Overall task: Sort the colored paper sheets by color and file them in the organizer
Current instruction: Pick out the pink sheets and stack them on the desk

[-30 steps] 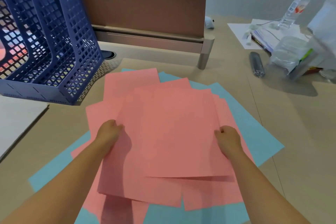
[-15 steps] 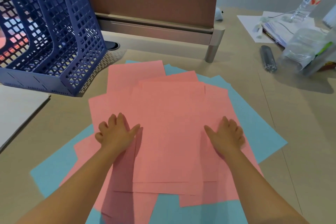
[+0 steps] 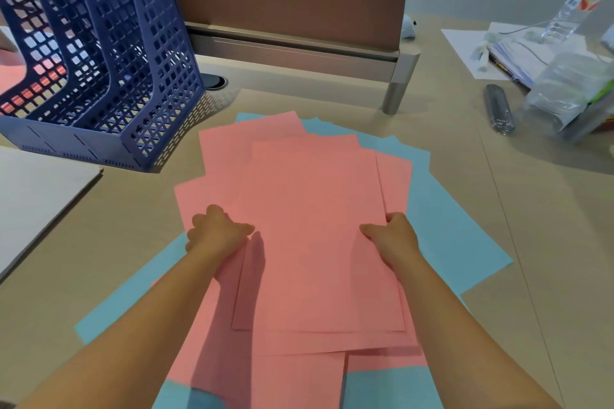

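Pink sheets fanned over blue sheets, left hand and right hand each gripping stack's side edges, blue organizer far left

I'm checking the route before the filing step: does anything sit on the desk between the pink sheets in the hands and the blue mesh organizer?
Nothing visible does. The left hand and right hand grip the stack of pink paper sheets, and only bare beige desk lies between it and the blue plastic mesh organizer at far left.
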The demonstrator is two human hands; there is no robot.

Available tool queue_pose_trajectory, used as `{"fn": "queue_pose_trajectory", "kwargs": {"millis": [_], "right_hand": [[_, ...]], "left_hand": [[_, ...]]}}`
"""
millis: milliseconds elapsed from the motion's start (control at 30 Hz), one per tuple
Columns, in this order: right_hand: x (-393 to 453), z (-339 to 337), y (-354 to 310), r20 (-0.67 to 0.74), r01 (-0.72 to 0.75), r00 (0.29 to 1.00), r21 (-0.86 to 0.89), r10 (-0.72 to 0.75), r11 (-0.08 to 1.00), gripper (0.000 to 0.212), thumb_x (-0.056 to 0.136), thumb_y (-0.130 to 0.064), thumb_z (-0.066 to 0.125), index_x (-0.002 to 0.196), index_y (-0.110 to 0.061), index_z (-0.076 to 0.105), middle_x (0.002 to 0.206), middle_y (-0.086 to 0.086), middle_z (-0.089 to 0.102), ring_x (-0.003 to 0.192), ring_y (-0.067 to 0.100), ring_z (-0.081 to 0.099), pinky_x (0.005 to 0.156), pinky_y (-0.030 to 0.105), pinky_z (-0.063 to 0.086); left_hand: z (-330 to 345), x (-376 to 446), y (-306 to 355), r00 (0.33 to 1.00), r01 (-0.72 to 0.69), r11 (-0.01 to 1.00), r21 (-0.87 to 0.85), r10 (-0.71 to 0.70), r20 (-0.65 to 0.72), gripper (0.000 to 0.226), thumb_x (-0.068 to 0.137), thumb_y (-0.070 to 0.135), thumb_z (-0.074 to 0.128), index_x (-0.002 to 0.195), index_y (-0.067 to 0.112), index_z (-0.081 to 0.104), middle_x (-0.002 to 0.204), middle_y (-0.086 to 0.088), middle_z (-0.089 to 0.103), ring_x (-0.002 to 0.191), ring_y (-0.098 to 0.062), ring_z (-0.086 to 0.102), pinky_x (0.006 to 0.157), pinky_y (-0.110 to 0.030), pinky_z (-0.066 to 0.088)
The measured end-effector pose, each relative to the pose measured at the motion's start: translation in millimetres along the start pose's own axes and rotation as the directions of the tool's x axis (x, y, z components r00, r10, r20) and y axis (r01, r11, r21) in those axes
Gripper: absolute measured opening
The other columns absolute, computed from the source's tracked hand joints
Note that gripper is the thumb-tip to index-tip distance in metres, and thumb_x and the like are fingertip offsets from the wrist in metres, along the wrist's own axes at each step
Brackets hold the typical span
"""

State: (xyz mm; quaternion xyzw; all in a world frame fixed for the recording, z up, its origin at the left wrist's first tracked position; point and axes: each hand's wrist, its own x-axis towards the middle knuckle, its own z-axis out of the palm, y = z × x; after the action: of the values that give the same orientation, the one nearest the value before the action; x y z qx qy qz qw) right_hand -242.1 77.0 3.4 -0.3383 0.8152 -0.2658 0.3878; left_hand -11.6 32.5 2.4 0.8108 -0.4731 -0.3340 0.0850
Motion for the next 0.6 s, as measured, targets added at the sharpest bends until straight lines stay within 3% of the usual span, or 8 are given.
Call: {"fn": "queue_pose_trajectory", "kwargs": {"millis": [100,167,233,300,400,500,600], "right_hand": [[-1,4,-1,-0.006,0.019,1.0,-0.042,-0.019,0.999,0.049,0.081,-0.019,0.064,0.125,-0.003,0.048,0.125,0.015,0.052,0.113,0.032,0.052,0.095,0.038,0.045],[0,3,1,-0.043,0.053,0.998,-0.032,-0.054,0.998,0.011,0.083,-0.014,0.06,0.091,-0.012,0.053,0.097,0.008,0.055,0.093,0.027,0.052,0.078,0.035,0.044],[1,1,2,-0.078,0.086,0.993,-0.001,-0.086,0.996,0.014,0.086,-0.009,0.054,0.075,-0.013,0.046,0.075,0.0,0.049,0.08,0.024,0.047,0.064,0.028,0.037],[-2,-2,4,-0.118,0.132,0.984,-0.017,-0.133,0.991,0.005,0.088,-0.009,0.051,0.091,-0.01,0.055,0.084,0.004,0.056,0.082,0.026,0.052,0.068,0.028,0.038],[-7,-3,5,-0.174,0.164,0.967,-0.144,-0.188,0.976,0.029,0.092,-0.013,0.047,0.117,-0.014,0.061,0.109,0.008,0.065,0.099,0.029,0.059,0.081,0.032,0.044],[-7,-5,6,-0.266,0.19,0.929,-0.256,-0.258,0.948,0.025,0.092,-0.012,0.048,0.107,-0.011,0.068,0.112,0.009,0.065,0.103,0.031,0.058,0.084,0.035,0.045],[-7,-6,5,-0.334,0.174,0.904,-0.283,-0.267,0.943,0.024,0.093,-0.009,0.044,0.105,-0.006,0.065,0.112,0.012,0.062,0.101,0.031,0.056,0.085,0.037,0.042]], "left_hand": [[-9,1,-7,0.999,-0.034,0.998,0.059,0.033,0.03,0.053,0.08,0.029,0.067,0.123,0.005,0.046,0.124,-0.015,0.049,0.106,-0.032,0.05,0.082,-0.032,0.039],[-14,2,-9,0.996,-0.07,0.994,0.08,0.065,0.069,0.039,0.08,0.027,0.068,0.108,0.006,0.049,0.104,-0.01,0.052,0.09,-0.026,0.047,0.073,-0.029,0.036],[-19,7,-16,0.985,-0.107,0.994,0.02,0.103,0.139,0.03,0.078,0.023,0.071,0.091,0.009,0.047,0.089,-0.009,0.048,0.081,-0.023,0.045,0.066,-0.027,0.033],[-22,11,-24,0.955,-0.123,0.988,-0.091,0.143,0.261,0.029,0.077,0.018,0.073,0.073,0.011,0.045,0.072,-0.01,0.043,0.063,-0.019,0.04,0.054,-0.026,0.027],[-22,12,-35,0.928,-0.107,0.973,-0.207,0.172,0.331,0.045,0.082,0.016,0.068,0.056,0.015,0.033,0.054,-0.005,0.03,0.046,-0.015,0.025,0.044,-0.021,0.017],[-17,12,-41,0.932,-0.098,0.936,-0.337,0.205,0.298,0.045,0.087,0.015,0.062,0.053,0.016,0.032,0.052,-0.004,0.029,0.047,-0.013,0.024,0.047,-0.023,0.017],[-16,13,-45,0.963,-0.108,0.883,-0.456,0.208,0.174,0.042,0.09,0.008,0.056,0.054,0.016,0.034,0.052,-0.003,0.028,0.046,-0.013,0.024,0.045,-0.021,0.019]]}}
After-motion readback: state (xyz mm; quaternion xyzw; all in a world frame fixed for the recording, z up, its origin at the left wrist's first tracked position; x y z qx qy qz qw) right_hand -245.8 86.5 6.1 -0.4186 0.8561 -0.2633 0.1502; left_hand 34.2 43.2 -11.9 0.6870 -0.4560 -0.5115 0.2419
